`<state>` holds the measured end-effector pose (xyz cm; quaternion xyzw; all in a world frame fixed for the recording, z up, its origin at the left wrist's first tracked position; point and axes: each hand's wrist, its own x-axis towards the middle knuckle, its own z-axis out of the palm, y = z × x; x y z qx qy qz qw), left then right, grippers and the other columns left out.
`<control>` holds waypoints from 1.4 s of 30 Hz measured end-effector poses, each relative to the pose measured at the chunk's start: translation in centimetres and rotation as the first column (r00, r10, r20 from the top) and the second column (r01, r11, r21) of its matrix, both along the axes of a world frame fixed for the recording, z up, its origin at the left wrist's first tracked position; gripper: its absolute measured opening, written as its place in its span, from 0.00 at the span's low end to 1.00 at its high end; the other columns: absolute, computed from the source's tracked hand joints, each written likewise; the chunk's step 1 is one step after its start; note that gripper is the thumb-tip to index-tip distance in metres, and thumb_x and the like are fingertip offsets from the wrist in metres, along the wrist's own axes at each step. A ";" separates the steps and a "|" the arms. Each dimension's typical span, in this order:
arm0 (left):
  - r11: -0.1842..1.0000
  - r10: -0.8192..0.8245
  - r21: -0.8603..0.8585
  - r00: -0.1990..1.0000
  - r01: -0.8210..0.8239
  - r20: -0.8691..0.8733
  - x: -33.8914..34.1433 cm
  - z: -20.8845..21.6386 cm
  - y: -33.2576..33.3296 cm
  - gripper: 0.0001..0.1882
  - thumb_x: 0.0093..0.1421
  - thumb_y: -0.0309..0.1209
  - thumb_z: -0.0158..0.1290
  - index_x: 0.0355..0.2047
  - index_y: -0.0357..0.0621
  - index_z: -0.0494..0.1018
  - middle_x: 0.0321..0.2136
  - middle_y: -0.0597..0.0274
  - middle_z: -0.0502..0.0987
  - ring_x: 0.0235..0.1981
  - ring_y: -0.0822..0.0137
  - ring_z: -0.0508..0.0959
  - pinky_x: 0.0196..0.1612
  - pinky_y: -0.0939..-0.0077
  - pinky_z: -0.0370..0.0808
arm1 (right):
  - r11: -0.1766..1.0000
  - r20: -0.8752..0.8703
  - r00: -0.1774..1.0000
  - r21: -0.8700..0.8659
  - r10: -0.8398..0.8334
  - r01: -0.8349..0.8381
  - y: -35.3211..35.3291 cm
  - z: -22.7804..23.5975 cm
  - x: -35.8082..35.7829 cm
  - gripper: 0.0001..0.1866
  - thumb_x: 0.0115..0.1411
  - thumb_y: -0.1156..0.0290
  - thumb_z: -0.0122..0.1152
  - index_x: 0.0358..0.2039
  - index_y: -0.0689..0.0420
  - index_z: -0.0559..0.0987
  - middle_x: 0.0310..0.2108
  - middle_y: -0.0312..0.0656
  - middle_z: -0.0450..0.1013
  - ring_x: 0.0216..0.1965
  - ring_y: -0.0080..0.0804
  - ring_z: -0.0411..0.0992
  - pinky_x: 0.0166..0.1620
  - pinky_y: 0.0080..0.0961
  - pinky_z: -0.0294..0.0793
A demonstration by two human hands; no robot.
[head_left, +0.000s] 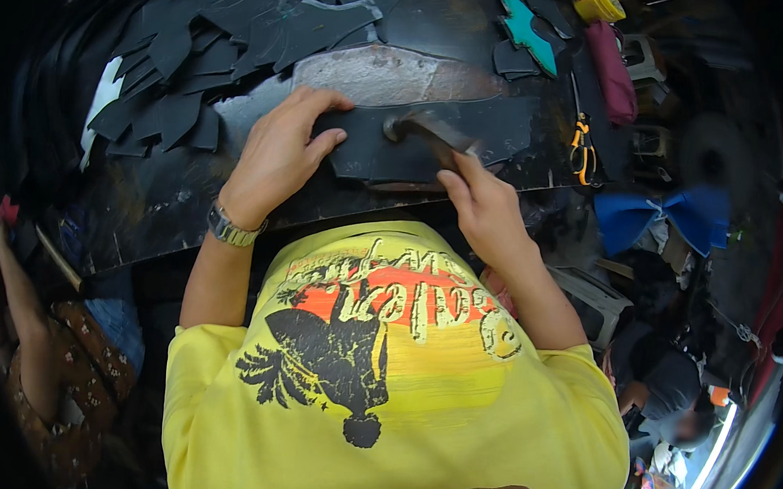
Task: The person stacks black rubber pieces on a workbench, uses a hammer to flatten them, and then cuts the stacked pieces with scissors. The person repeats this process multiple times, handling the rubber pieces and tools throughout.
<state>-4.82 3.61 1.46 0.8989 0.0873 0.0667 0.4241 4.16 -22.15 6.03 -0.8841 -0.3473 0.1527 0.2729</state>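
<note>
Lying near the front edge of the dark tabletop (pixel 159 206), a flat black sheet (pixel 378 160) sits between the person's two hands. The right hand (pixel 482 201) has its fingers closed around a hammer (pixel 455 137); its head is over the sheet, contact unclear. The left hand (pixel 277 150) is at the sheet's left end, thumb and forefinger spread apart. Just behind lies a grey slab (pixel 391 74). Farther left are heaped black cutouts (pixel 184 57); to the right, orange-handled scissors (pixel 582 157).

Large cream script lettering (pixel 419 315) on yellow T-shirt (pixel 416 458), just off bench's (pixel 150 198) near edge, faint pale marks (pixel 354 165) on dark sheet (pixel 385 163), too small to read
</note>
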 end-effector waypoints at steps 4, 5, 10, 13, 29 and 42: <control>1.000 -0.005 0.017 0.999 0.005 0.044 -0.4 -0.5 -0.2 0.18 0.61 0.24 0.62 0.51 0.41 0.78 0.46 0.55 0.81 0.49 0.57 0.81 0.50 0.69 0.77 | 0.996 -0.093 0.995 0.079 -0.038 0.045 0.0 1.6 -0.2 0.18 0.71 0.70 0.59 0.59 0.61 0.77 0.38 0.49 0.82 0.38 0.34 0.82 0.42 0.29 0.76; 1.000 0.006 0.002 0.999 -0.006 0.033 -0.4 -0.5 -0.2 0.18 0.61 0.24 0.62 0.51 0.41 0.78 0.46 0.55 0.81 0.49 0.57 0.82 0.50 0.69 0.76 | 0.996 -0.151 0.988 0.086 -0.020 0.034 -0.2 1.6 -0.4 0.18 0.71 0.70 0.59 0.59 0.61 0.77 0.38 0.49 0.82 0.37 0.32 0.81 0.41 0.28 0.76; 0.998 0.034 -0.054 0.999 -0.033 0.013 -0.1 -0.5 -0.1 0.18 0.60 0.24 0.64 0.51 0.42 0.79 0.45 0.55 0.81 0.46 0.58 0.82 0.44 0.70 0.78 | 0.986 -0.127 0.979 0.073 0.159 -0.150 -0.9 -0.8 -1.8 0.26 0.68 0.63 0.62 0.66 0.47 0.72 0.40 0.53 0.81 0.37 0.56 0.81 0.39 0.42 0.80; 0.999 0.016 0.035 1.000 -0.016 0.004 0.1 -0.4 0.1 0.18 0.60 0.25 0.64 0.51 0.43 0.79 0.45 0.56 0.81 0.43 0.60 0.82 0.38 0.72 0.77 | 0.985 -0.183 0.971 -0.049 0.154 -0.165 -2.3 -0.3 -1.4 0.24 0.68 0.64 0.62 0.64 0.48 0.74 0.42 0.52 0.81 0.38 0.55 0.81 0.41 0.40 0.80; 1.000 0.018 0.022 1.000 -0.018 -0.003 0.2 -0.2 0.1 0.18 0.60 0.25 0.64 0.52 0.45 0.80 0.45 0.56 0.81 0.47 0.59 0.82 0.39 0.72 0.78 | 0.953 -0.045 0.988 0.261 -0.150 0.157 -3.8 -0.2 1.1 0.22 0.69 0.67 0.63 0.62 0.53 0.76 0.39 0.53 0.81 0.39 0.41 0.83 0.45 0.28 0.78; 0.999 0.031 0.005 0.999 -0.031 -0.012 0.1 0.1 -0.3 0.18 0.59 0.25 0.64 0.51 0.45 0.79 0.44 0.58 0.81 0.44 0.63 0.81 0.35 0.75 0.76 | 0.881 -0.073 0.951 0.361 -0.301 0.306 -4.8 -0.5 1.7 0.25 0.70 0.65 0.62 0.65 0.57 0.73 0.43 0.53 0.82 0.37 0.38 0.82 0.44 0.28 0.77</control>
